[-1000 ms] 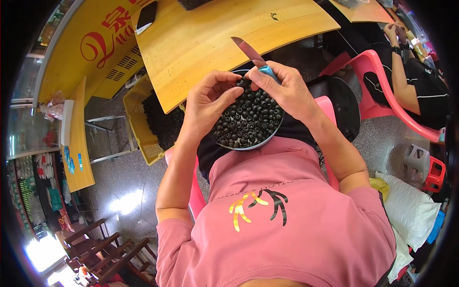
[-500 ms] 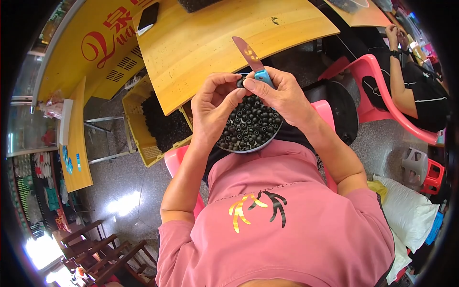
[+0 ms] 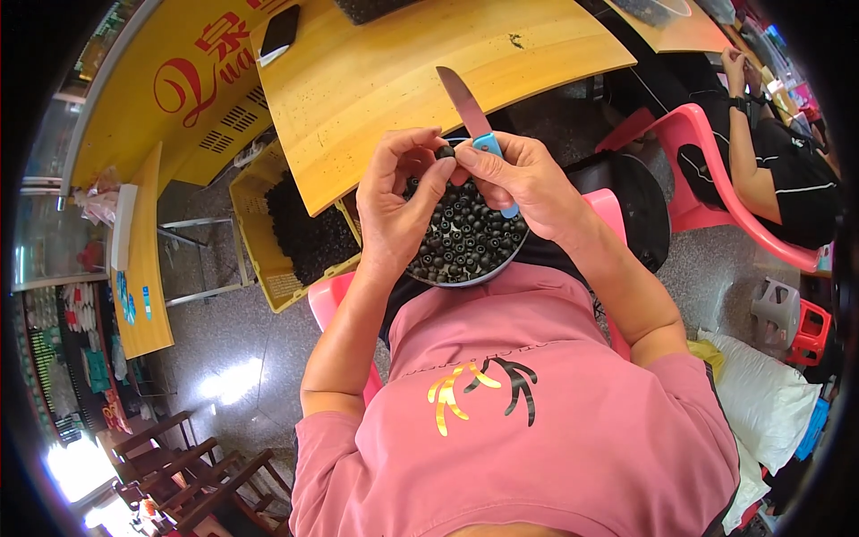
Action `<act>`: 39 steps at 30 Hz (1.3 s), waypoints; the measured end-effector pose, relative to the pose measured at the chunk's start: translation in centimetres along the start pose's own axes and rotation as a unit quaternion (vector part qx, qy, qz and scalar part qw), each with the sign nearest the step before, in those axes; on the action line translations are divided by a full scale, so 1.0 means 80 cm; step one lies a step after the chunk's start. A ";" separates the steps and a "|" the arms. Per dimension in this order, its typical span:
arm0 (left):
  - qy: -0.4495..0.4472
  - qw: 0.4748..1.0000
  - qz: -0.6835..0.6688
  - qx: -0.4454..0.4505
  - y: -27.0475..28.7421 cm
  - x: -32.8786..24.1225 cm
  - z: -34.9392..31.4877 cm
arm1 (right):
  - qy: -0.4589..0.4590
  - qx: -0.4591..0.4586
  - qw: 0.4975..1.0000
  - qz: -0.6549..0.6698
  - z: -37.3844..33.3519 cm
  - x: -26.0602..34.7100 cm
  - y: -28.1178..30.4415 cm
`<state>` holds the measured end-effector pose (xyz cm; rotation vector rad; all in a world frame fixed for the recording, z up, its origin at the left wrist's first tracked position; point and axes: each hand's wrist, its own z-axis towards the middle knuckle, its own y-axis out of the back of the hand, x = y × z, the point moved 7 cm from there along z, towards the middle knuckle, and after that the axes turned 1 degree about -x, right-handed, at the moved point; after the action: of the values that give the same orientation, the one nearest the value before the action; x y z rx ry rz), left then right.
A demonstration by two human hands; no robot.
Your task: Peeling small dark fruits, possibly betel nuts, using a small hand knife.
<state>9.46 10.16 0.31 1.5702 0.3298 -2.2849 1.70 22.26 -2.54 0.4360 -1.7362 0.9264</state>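
Note:
My left hand (image 3: 400,183) pinches a small dark round bead-like piece (image 3: 445,153) between thumb and fingertips. In my right hand (image 3: 528,179) is a knife (image 3: 463,101) with a blue handle, its blade sticking up and away from me. The tips of both thumbs nearly meet beside the dark piece. Below my hands a bowl (image 3: 476,280) rests at my lap, filled with many similar dark round pieces (image 3: 465,234), several showing a pale ring at one end. My fingers cover the bowl's far part.
A wooden table (image 3: 376,98) lies ahead, with a phone (image 3: 279,31) and dark crumbs on it. At my left a yellow crate (image 3: 284,291) holds a dark heap. A person in black (image 3: 756,170) sits on a pink chair (image 3: 702,134) at the right. White sacks (image 3: 765,394) lie at lower right.
The knife has shifted slightly in my right hand, and its handle end now shows below the palm. The small dark piece has tilted in my left fingertips.

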 end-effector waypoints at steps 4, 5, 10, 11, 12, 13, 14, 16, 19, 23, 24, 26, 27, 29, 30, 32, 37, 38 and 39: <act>-0.005 0.999 -0.032 0.003 -0.001 0.006 0.000 | 0.001 -0.020 0.999 -0.028 0.000 0.003 -0.005; -0.004 0.999 -0.032 0.002 0.000 0.005 0.000 | 0.018 -0.052 0.997 -0.058 -0.001 0.007 -0.003; -0.075 0.988 0.131 0.020 -0.005 -0.009 0.000 | 0.040 -0.044 0.998 -0.020 0.001 0.004 -0.001; -0.075 0.988 0.131 0.020 -0.007 -0.006 0.000 | 0.037 -0.039 0.998 0.011 0.001 0.003 -0.002; -0.079 0.990 0.121 -0.003 -0.004 -0.003 -0.001 | 0.037 -0.039 0.998 0.011 0.001 0.002 -0.002; -0.082 0.990 0.110 -0.026 -0.001 -0.001 -0.002 | 0.045 -0.035 0.998 0.041 0.002 0.002 -0.002; -0.081 0.990 0.110 -0.025 -0.001 0.002 -0.004 | 0.052 -0.031 0.996 0.071 0.002 0.003 -0.002; -0.040 0.994 0.101 0.011 -0.006 0.012 -0.005 | 0.043 -0.021 0.995 0.086 0.001 0.001 -0.002; -0.008 1.000 0.020 0.012 -0.008 0.011 -0.006 | 0.031 0.004 0.995 0.097 0.001 0.000 -0.003; 0.028 0.997 -0.066 0.037 -0.006 0.013 -0.006 | 0.030 0.027 0.996 0.078 0.000 0.002 -0.007; 0.045 0.995 -0.082 0.044 -0.006 0.012 -0.006 | 0.030 0.026 0.996 0.078 0.000 0.005 -0.006; 0.061 0.992 -0.097 0.048 -0.005 0.014 -0.008 | 0.054 0.024 0.998 0.001 -0.001 0.013 -0.005; 0.061 0.992 -0.102 0.044 -0.002 0.017 -0.009 | 0.054 0.024 0.998 0.001 -0.001 0.011 -0.007; 0.062 0.991 -0.109 0.042 -0.003 0.015 -0.008 | 0.306 -0.073 0.896 -0.313 -0.015 0.047 -0.011; 0.072 0.990 -0.114 0.032 -0.002 0.013 -0.008 | 0.306 -0.074 0.896 -0.313 -0.016 0.049 -0.010; 0.081 0.989 -0.119 0.021 0.000 0.013 -0.009 | 0.381 -0.060 0.808 -0.445 -0.027 0.059 -0.023; 0.047 0.994 -0.096 0.013 0.004 0.012 -0.010 | 0.416 -0.069 0.750 -0.509 -0.031 0.059 -0.029; 0.047 0.994 -0.096 0.013 0.004 0.012 -0.010 | 0.425 -0.072 0.734 -0.524 -0.031 0.060 -0.030; 0.047 0.994 -0.101 0.011 0.004 0.012 -0.010 | 0.425 -0.072 0.735 -0.524 -0.031 0.060 -0.030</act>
<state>9.94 10.02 -0.85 1.7309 0.5111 -2.3743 3.13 23.36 3.09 0.6432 -0.4945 0.0633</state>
